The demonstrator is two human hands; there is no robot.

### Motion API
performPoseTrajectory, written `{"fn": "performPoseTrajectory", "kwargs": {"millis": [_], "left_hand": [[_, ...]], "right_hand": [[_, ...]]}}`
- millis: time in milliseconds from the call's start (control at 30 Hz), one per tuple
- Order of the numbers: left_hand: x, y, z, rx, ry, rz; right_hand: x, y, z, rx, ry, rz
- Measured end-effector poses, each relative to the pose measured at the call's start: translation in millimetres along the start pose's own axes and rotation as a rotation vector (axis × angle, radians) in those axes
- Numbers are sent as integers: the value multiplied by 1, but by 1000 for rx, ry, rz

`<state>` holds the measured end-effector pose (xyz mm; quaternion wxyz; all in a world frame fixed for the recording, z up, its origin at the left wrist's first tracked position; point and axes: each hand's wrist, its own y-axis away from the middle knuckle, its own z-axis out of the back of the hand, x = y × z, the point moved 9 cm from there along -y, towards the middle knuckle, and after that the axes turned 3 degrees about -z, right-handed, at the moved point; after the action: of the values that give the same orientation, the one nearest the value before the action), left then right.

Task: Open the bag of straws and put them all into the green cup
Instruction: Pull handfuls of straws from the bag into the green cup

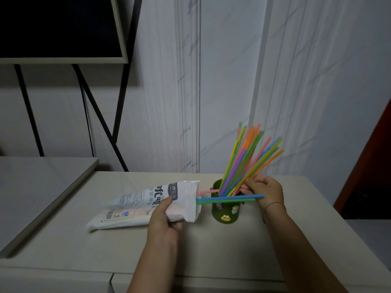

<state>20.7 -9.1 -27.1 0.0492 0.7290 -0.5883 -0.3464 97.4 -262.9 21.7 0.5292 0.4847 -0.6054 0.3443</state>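
A white printed bag of straws (135, 206) lies on the table with its open mouth pointing right. My left hand (164, 218) grips the bag near that mouth. A blue and a green straw (226, 199) stick out of the bag sideways, and my right hand (264, 192) pinches their far ends. A pink straw (207, 191) also pokes out of the bag. The green cup (224, 212) stands just right of the bag, with small figures on its front. Several coloured straws (247, 157) stand in it, fanned up and to the right.
The beige table (211, 250) ends close to me and at the right. A lower grey surface (42, 187) lies to the left. A dark screen on a black metal stand (59, 28) is at the back left. A white marbled wall stands behind the cup.
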Motion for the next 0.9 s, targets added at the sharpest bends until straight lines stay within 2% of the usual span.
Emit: {"fn": "performPoseTrajectory", "kwargs": {"millis": [267,433,600,700,900], "left_hand": [[1,-1,-2,25,-30,-21],[3,-3,0,17,-48,-40],[2,-1,1,-1,-38,-75],[0,3,0,3,-83,-154],[-5,27,-24,143,-262,-369]], "right_hand": [[0,23,14,34,172,-135],[-26,54,17,40,-53,-376],[-31,61,9,88,-189,-414],[-34,65,-4,175,-273,-447],[-57,78,-27,226,-354,-603]]}}
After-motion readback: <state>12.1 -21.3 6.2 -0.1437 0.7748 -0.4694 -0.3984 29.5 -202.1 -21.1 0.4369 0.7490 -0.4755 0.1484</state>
